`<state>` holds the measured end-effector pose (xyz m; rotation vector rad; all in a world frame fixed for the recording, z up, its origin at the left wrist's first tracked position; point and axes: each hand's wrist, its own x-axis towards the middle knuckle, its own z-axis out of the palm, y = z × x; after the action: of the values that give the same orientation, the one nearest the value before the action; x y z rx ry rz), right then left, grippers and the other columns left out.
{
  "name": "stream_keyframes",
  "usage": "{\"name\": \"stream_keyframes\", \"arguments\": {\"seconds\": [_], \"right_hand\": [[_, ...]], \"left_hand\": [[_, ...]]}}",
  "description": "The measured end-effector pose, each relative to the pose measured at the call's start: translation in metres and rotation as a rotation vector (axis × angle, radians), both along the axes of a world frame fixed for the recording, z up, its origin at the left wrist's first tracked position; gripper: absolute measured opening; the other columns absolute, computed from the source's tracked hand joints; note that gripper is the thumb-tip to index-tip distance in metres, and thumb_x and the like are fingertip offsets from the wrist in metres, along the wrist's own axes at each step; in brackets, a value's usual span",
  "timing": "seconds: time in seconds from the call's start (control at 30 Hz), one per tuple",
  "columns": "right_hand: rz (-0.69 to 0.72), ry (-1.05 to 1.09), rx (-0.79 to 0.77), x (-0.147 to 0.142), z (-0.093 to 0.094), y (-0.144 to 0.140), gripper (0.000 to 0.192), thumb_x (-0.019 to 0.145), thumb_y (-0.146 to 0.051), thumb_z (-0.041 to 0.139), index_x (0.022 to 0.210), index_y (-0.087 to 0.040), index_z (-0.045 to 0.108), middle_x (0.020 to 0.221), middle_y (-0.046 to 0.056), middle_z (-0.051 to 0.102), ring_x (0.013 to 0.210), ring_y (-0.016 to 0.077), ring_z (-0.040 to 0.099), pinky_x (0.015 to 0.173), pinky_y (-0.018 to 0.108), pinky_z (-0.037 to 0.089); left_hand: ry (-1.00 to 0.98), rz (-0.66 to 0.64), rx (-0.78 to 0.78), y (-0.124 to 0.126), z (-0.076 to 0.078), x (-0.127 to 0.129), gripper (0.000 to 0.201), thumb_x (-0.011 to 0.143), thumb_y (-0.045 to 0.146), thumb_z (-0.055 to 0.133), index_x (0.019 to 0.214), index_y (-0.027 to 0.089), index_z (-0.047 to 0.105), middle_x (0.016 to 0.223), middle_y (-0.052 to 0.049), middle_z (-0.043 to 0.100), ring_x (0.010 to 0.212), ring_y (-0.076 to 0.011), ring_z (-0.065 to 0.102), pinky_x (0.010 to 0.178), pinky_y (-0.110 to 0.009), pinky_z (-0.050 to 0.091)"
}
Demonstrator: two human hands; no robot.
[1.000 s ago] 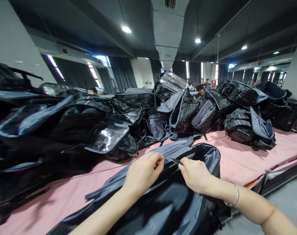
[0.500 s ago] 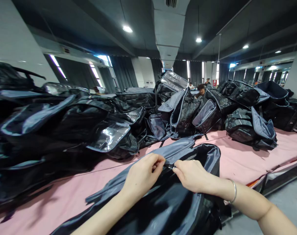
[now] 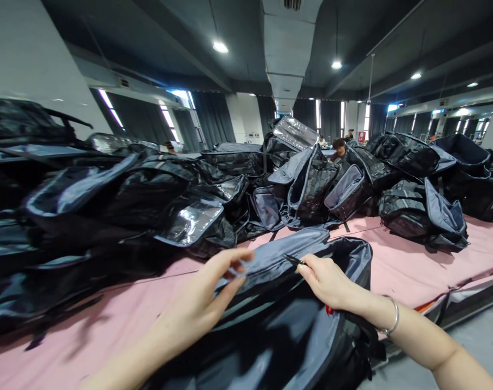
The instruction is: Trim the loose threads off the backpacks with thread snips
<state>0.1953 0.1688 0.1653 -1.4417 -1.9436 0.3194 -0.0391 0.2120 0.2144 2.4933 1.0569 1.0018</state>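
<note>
A large dark bag (image 3: 279,330) with a grey zipper flap (image 3: 283,252) lies on the pink table (image 3: 409,271) right in front of me. My left hand (image 3: 201,300) hovers at the flap's left end, fingers spread, fingertips just touching the grey edge and gripping nothing. My right hand (image 3: 328,281) rests on the bag's open rim and is closed around a small dark pointed tool (image 3: 294,260), whose tip points left over the flap. A silver bangle (image 3: 390,319) sits on that wrist.
Heaps of glossy black bags cover the table's left side (image 3: 108,206), its back (image 3: 307,184) and its right side (image 3: 417,211). A person (image 3: 338,149) sits behind the far pile. The table's front edge (image 3: 466,292) drops to a grey floor at the right.
My left hand let go of the flap, opened and slid down-left. My right hand, which had met it at the zipper, stayed put with the tool. The view shifted slightly.
</note>
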Motion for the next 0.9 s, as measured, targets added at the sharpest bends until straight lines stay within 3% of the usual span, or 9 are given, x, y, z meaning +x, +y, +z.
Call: {"name": "stream_keyframes", "arguments": {"seconds": [0.07, 0.23, 0.4, 0.7, 0.9], "right_hand": [[-0.005, 0.002, -0.002, -0.001, 0.000, -0.001, 0.021, 0.093, -0.030, 0.034, 0.083, -0.019, 0.049, 0.067, -0.002, 0.051, 0.061, 0.0123, 0.049, 0.059, 0.023, 0.031], [-0.020, -0.029, 0.012, -0.003, -0.001, -0.003, 0.019, 0.093, -0.029, 0.036, 0.084, -0.019, 0.050, 0.070, -0.001, 0.055, 0.064, 0.0134, 0.053, 0.059, 0.023, 0.031], [-0.024, -0.076, 0.062, -0.012, -0.002, -0.004, 0.014, 0.093, -0.028, 0.038, 0.089, -0.019, 0.048, 0.075, 0.001, 0.060, 0.066, 0.0147, 0.058, 0.058, 0.024, 0.030], [-0.001, -0.218, -0.005, -0.043, -0.003, -0.006, 0.016, 0.092, -0.029, 0.039, 0.100, -0.017, 0.045, 0.094, 0.007, 0.066, 0.080, 0.0222, 0.064, 0.063, 0.029, 0.036], [0.013, -0.167, 0.013, -0.047, -0.005, -0.004, 0.013, 0.092, -0.029, 0.039, 0.098, -0.018, 0.045, 0.091, 0.004, 0.066, 0.079, 0.0201, 0.065, 0.061, 0.027, 0.035]], "left_hand": [[0.019, 0.098, -0.013, 0.006, -0.002, 0.000, 0.038, 0.075, 0.042, 0.048, 0.105, 0.020, 0.057, 0.096, -0.006, 0.066, 0.080, -0.0193, 0.060, 0.069, -0.027, 0.048], [0.244, 0.153, -0.062, 0.017, -0.006, 0.007, 0.027, 0.074, 0.044, 0.046, 0.071, 0.024, 0.063, 0.077, -0.002, 0.068, 0.074, -0.0207, 0.060, 0.068, -0.029, 0.044], [0.249, 0.265, -0.221, 0.022, -0.006, 0.018, 0.025, 0.073, 0.039, 0.040, 0.062, 0.021, 0.054, 0.065, -0.001, 0.063, 0.065, -0.0196, 0.058, 0.061, -0.028, 0.041], [0.156, 0.294, -0.264, 0.019, -0.011, 0.017, 0.025, 0.073, 0.041, 0.035, 0.061, 0.022, 0.046, 0.062, -0.002, 0.057, 0.064, -0.0197, 0.054, 0.059, -0.028, 0.038], [0.148, 0.282, -0.236, 0.015, -0.012, 0.016, 0.024, 0.075, 0.039, 0.036, 0.063, 0.022, 0.047, 0.063, -0.002, 0.058, 0.064, -0.0191, 0.055, 0.059, -0.028, 0.039]]}}
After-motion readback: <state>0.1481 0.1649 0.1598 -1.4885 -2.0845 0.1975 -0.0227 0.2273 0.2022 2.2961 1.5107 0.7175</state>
